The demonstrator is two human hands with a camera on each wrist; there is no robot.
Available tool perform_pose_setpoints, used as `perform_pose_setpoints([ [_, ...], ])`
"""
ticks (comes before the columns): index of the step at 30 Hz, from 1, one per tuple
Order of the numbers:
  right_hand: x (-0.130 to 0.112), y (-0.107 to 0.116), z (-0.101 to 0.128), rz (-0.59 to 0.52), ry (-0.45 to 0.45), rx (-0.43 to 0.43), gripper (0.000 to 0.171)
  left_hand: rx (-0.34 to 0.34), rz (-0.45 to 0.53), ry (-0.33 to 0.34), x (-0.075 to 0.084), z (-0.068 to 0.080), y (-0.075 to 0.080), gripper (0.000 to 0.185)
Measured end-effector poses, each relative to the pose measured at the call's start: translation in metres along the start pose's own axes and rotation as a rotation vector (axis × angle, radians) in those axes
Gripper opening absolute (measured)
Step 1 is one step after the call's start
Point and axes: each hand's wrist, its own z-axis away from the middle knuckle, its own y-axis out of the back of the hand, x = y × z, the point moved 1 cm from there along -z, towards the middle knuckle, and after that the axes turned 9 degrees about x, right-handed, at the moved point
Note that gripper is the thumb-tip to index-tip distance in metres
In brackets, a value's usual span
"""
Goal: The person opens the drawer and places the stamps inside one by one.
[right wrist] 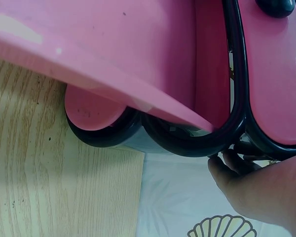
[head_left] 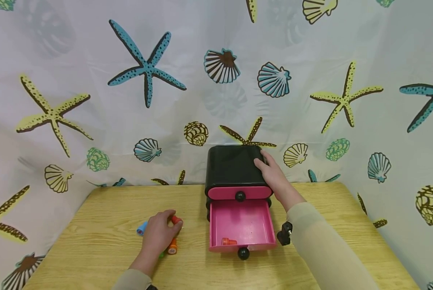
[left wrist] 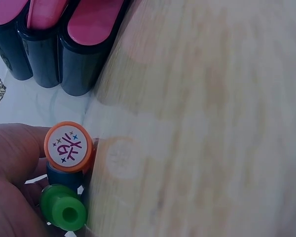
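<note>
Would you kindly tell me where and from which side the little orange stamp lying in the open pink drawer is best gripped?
Probably from above: the orange stamp lies on its side by the front wall of the pulled-out drawer, whose top is open. Pinch its narrower middle; the walls block sideways approaches.

I see a black drawer chest [head_left: 234, 169] with pink fronts standing upright, its lower pink drawer [head_left: 242, 223] pulled fully out and holding one orange stamp [head_left: 228, 241] in its front left corner. Left of the chest lie small stamps: red [head_left: 176, 220], blue [head_left: 142, 228], orange [head_left: 172, 246], green [left wrist: 64, 210].
</note>
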Motion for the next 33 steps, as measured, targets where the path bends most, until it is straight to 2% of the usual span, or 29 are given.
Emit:
perform_pose_setpoints([
  [9, 0.0, -0.001, 0.002, 0.0, -0.007, 0.005, 0.07, -0.002, 0.012, 0.012, 0.001, 0.001, 0.002, 0.044],
  [20, 0.0, 0.001, 0.002, 0.004, -0.01, 0.002, 0.07, -0.004, 0.082, 0.022, 0.013, 0.003, 0.01, 0.05],
  [26, 0.0, 0.0, 0.001, 0.01, -0.007, 0.006, 0.07, 0.009, 0.106, 0.004, 0.028, 0.002, 0.013, 0.05],
  [33, -0.001, 0.001, 0.001, 0.0, -0.008, -0.003, 0.07, 0.031, 0.149, -0.004, 0.057, 0.007, 0.022, 0.051],
])
